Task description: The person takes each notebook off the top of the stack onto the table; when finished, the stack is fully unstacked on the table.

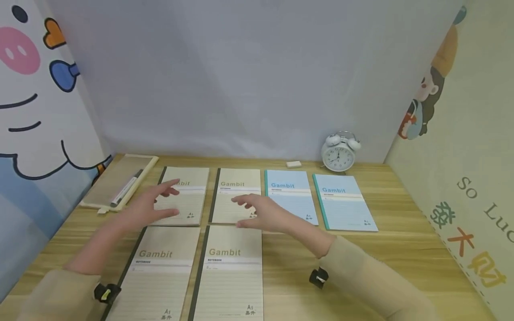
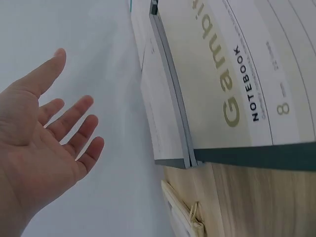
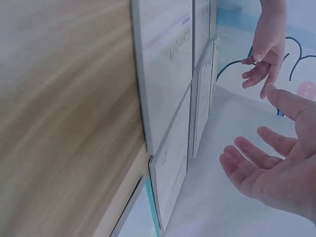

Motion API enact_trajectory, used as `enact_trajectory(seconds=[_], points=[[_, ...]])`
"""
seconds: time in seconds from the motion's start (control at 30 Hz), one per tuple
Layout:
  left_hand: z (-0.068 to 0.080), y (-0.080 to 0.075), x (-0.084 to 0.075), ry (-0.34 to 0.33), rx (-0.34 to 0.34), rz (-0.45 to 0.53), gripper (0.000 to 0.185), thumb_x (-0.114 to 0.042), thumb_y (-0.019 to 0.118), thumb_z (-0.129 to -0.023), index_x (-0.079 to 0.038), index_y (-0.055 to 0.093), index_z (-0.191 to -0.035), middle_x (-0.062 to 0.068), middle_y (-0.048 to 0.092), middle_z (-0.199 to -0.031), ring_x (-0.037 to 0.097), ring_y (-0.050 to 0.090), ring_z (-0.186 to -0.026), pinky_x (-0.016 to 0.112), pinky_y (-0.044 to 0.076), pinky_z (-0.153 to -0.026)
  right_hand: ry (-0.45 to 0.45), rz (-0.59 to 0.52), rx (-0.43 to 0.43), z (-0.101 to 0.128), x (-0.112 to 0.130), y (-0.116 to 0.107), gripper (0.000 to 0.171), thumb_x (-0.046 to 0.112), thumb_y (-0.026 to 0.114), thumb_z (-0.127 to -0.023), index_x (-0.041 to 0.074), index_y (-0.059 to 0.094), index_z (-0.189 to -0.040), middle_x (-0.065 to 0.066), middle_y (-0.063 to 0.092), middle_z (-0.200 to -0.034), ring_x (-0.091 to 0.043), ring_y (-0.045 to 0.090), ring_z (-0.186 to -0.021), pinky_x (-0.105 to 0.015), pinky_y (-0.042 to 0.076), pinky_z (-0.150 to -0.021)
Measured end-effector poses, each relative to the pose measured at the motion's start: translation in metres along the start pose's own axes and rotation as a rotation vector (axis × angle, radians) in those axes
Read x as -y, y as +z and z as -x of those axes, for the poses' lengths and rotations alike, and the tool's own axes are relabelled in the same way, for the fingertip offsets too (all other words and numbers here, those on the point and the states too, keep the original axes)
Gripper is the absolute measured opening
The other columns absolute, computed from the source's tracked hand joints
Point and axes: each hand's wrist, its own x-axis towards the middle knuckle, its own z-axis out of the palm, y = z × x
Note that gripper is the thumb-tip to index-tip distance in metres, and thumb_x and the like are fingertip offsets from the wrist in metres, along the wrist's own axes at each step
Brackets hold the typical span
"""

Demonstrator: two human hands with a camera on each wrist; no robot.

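Observation:
My left hand [image 1: 146, 208] hovers over the left edge of the back-left cream notebook [image 1: 186, 200], its fingers spread and thumb apart. Above the second cream notebook [image 1: 229, 209] in the back row is my right hand [image 1: 267, 214], fingers loosely bent. Neither hand holds anything; both wrist views show the left palm [image 2: 44, 143] and right palm [image 3: 281, 173] bare, off the covers. Nearer me lie two more cream notebooks, the front-left one [image 1: 160, 272] and the front-right one [image 1: 229, 285], side by side with dark spines. Two light blue notebooks [image 1: 291, 200] [image 1: 345, 205] continue the back row rightward.
A white twin-bell alarm clock [image 1: 338, 154] stands at the back right, with a white eraser [image 1: 293, 164] left of it. At the back left lies a flat beige pouch [image 1: 108, 183] with a marker [image 1: 126, 189] on top. Printed curtains and a plain backdrop surround the wooden table [image 1: 341, 276].

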Motion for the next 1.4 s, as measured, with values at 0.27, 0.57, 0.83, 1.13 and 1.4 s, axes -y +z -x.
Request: enact_trajectory(seconds=[0.27, 0.57, 0.83, 1.13, 1.4], points=[[-0.004, -0.005, 0.033, -0.077, -0.026, -0.054, 0.089, -0.037, 0.069, -0.086, -0.006, 0.017, -0.151, 0.025, 0.026, -0.150, 0.048, 0.022, -0.135, 0.066, 0.023, -0.103, -0.006, 0.114, -0.023, -0.039, -0.002, 0.013, 0.067, 0.038, 0.065, -0.088, 0.018, 0.037, -0.145, -0.005, 0.035, -0.150, -0.025, 0.028, -0.140, -0.042, 0.023, -0.114], [-0.006, 0.000, 0.072, -0.124, -0.038, -0.097, 0.103, -0.044, 0.072, -0.081, -0.013, 0.006, -0.153, 0.029, 0.019, -0.151, 0.054, 0.017, -0.134, 0.069, 0.016, -0.102, -0.005, 0.127, -0.042, -0.069, -0.004, 0.036, 0.074, 0.046, 0.061, -0.089, 0.016, 0.030, -0.149, -0.013, 0.020, -0.156, -0.029, 0.020, -0.143, -0.044, 0.023, -0.114], [-0.013, 0.001, 0.088, -0.134, 0.017, -0.120, 0.106, -0.051, 0.069, -0.081, -0.001, 0.006, -0.151, 0.034, 0.018, -0.149, 0.054, 0.020, -0.132, 0.066, 0.021, -0.103, 0.049, 0.094, -0.047, -0.089, -0.006, 0.049, 0.075, 0.045, 0.060, -0.090, 0.013, 0.028, -0.149, -0.017, 0.020, -0.155, -0.029, 0.018, -0.143, -0.043, 0.022, -0.114], [-0.020, 0.003, 0.094, -0.189, 0.086, -0.193, 0.110, -0.057, 0.065, -0.081, 0.014, 0.010, -0.145, 0.039, 0.021, -0.144, 0.056, 0.022, -0.130, 0.064, 0.023, -0.104, 0.048, 0.048, -0.011, -0.102, -0.009, 0.063, 0.074, 0.045, 0.057, -0.092, 0.008, 0.026, -0.149, -0.016, 0.024, -0.154, -0.027, 0.020, -0.143, -0.038, 0.022, -0.114], [-0.021, 0.005, 0.098, -0.213, 0.127, -0.208, 0.106, -0.062, 0.061, -0.082, 0.015, 0.020, -0.143, 0.039, 0.027, -0.141, 0.056, 0.026, -0.128, 0.064, 0.024, -0.103, 0.085, 0.102, 0.030, -0.108, -0.007, 0.073, 0.076, 0.048, 0.057, -0.091, 0.010, 0.027, -0.149, -0.012, 0.022, -0.155, -0.031, 0.012, -0.144, -0.044, 0.015, -0.116]])
